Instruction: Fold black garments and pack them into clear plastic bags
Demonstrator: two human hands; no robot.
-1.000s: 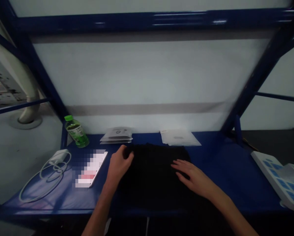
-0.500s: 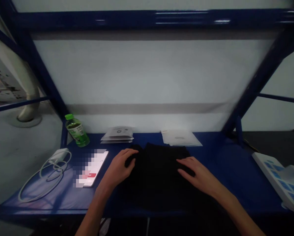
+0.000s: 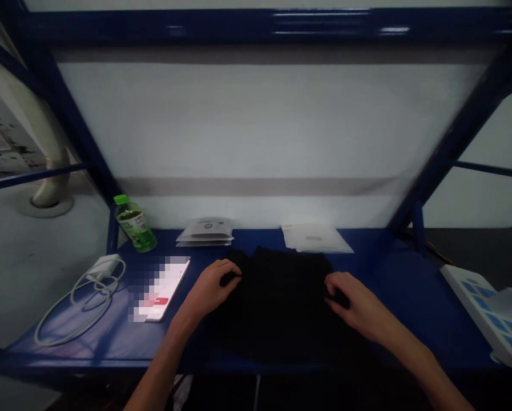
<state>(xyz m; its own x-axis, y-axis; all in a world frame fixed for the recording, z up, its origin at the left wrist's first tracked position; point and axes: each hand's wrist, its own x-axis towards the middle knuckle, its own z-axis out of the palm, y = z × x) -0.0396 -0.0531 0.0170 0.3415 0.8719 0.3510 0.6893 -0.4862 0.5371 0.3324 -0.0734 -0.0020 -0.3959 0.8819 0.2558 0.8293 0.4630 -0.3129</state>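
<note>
- On the blue steel bench, a black garment lies flat at the middle, its near part running towards the front edge.
- The left hand rests on the garment's left edge, fingers curled and closed on a fold of the cloth.
- The right hand sits on the garment's right side, fingers bent and gathering the cloth, their tips sunk into the dark fabric.
- Behind the garment lie stacked grey packets and white packets.
- Left of the left hand are a pixelated phone, a white charger with its looped cable, and a green-capped bottle.
- At the far right, a white-and-blue board sits at the bench's end.
</note>
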